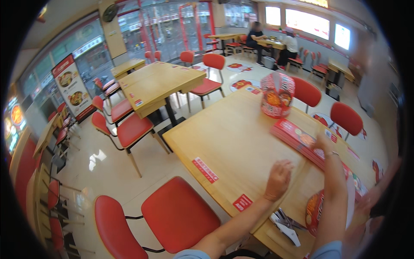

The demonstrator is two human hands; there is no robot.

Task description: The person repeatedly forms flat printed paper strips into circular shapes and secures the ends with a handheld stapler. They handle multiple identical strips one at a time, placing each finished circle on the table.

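Observation:
My left hand [279,178] hangs over the tabletop with loosely bent fingers and nothing in it. My right hand [322,146] is over a stack of flat red printed cartons [297,139]; its fingers are blurred, so their grip is unclear. Beyond the stack stands a red carrier-shaped pack [277,96] printed with food pictures. Close to my right forearm lies another red pack [313,212] with a round food picture, partly hidden by that arm. A white and grey tool, seemingly scissors [288,228], rests beside it near the table's edge.
The wooden table [215,142] bears red stickers. A red chair [180,213] stands at its near left side, and more chairs surround other tables [159,82]. At the right edge another person's arm [375,194] reaches in. Two people sit at a far table.

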